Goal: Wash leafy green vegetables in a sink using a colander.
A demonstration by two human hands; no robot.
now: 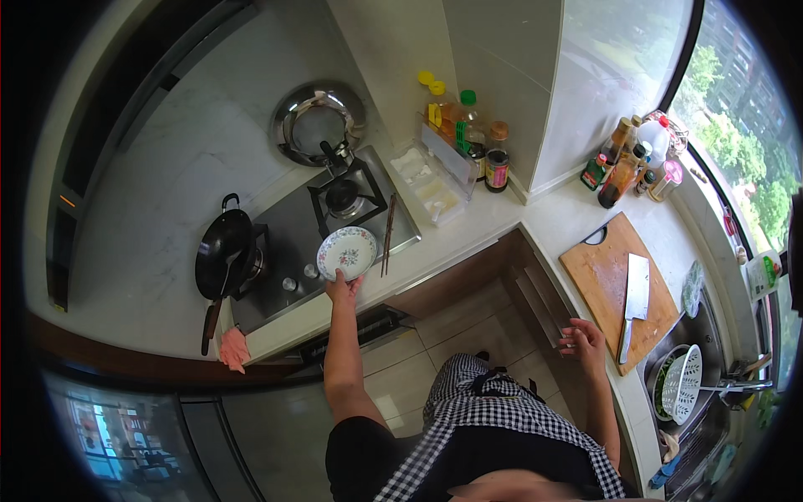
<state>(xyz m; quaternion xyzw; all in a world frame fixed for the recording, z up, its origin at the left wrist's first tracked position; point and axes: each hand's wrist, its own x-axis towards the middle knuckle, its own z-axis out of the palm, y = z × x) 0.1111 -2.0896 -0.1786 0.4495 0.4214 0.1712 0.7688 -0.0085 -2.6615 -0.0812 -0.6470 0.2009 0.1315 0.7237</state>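
Observation:
My left hand [344, 288] grips the near rim of a white plate with a floral pattern [349, 251], held over the front of the gas stove [285, 248]. No food shows on the plate. Just right of it, a pair of wooden chopsticks [389, 233] lies across the stove's edge. My right hand [583, 342] hangs with loosely curled, parted fingers and nothing in it, beside the counter edge. Nearest to it is a wooden cutting board [596, 270] bearing a cleaver [637, 292].
A black wok [219, 251] with a utensil inside sits on the left burner. A metal lid [319, 119] leans behind the right burner. A seasoning box [433, 182] and several bottles [495, 157] line the corner. The sink [712, 339] holds a white colander [684, 386].

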